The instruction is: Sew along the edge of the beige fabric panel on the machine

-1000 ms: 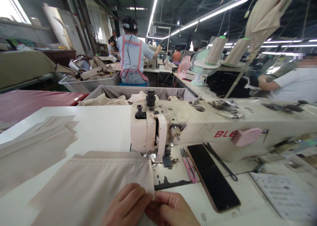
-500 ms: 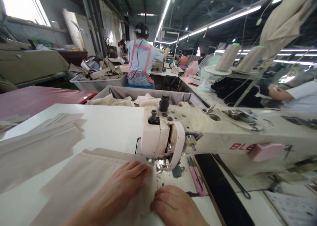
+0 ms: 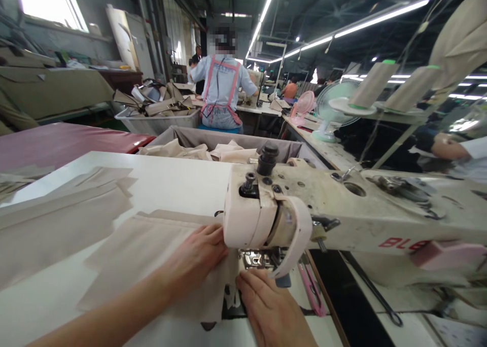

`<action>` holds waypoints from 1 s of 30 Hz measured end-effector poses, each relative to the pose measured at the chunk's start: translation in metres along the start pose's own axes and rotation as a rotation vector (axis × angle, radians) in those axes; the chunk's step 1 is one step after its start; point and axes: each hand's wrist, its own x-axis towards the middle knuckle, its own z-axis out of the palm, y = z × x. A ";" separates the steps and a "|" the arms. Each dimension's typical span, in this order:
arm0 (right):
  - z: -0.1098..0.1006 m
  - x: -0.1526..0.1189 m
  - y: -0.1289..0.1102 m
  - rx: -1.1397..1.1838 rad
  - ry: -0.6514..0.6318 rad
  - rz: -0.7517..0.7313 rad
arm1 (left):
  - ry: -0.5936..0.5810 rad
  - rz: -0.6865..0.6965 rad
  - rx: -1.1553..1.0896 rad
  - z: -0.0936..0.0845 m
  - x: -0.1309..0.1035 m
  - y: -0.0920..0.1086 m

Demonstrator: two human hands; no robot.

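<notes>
A beige fabric piece [image 3: 152, 245] with a stitched fold along its far edge lies on the white table, its right side at the sewing machine [image 3: 247, 210]. My left hand [image 3: 201, 253] lies flat on it, fingers stretched toward the machine head and partly hidden at its edge. Close in front of the presser foot [image 3: 253, 258], my right hand [image 3: 272, 304] has its thumb and fingers pressed together at the fabric's right edge; the fingertips are partly hidden. The near end of the fabric shows beside a dark opening in the machine bed. The needle is hidden behind the pale guard.
Pink thread snips [image 3: 314, 291] lie right of my right hand, beside a black strip [image 3: 350, 296]. More cut fabric pieces [image 3: 57, 225] lie at left. A fabric-filled bin [image 3: 173, 134] stands behind the table. Thread cones [image 3: 375, 83] stand at right. A co-worker [image 3: 222, 83] sits ahead.
The fabric has shifted forward, bringing its near end into sight. My right hand has come closer to the presser foot. The camera view has turned slightly left.
</notes>
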 end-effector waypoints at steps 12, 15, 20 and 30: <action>-0.006 -0.002 -0.009 -0.024 -0.103 0.177 | -0.003 0.011 0.073 -0.001 0.017 -0.029; -0.008 -0.003 -0.010 -0.015 -0.045 0.190 | -0.019 0.008 0.117 -0.001 0.017 -0.030; -0.014 -0.002 -0.011 0.035 -0.009 0.235 | -0.086 0.020 0.202 -0.003 0.012 -0.027; -0.012 -0.028 -0.034 1.401 0.272 1.011 | -0.145 -0.101 0.385 -0.008 -0.015 0.005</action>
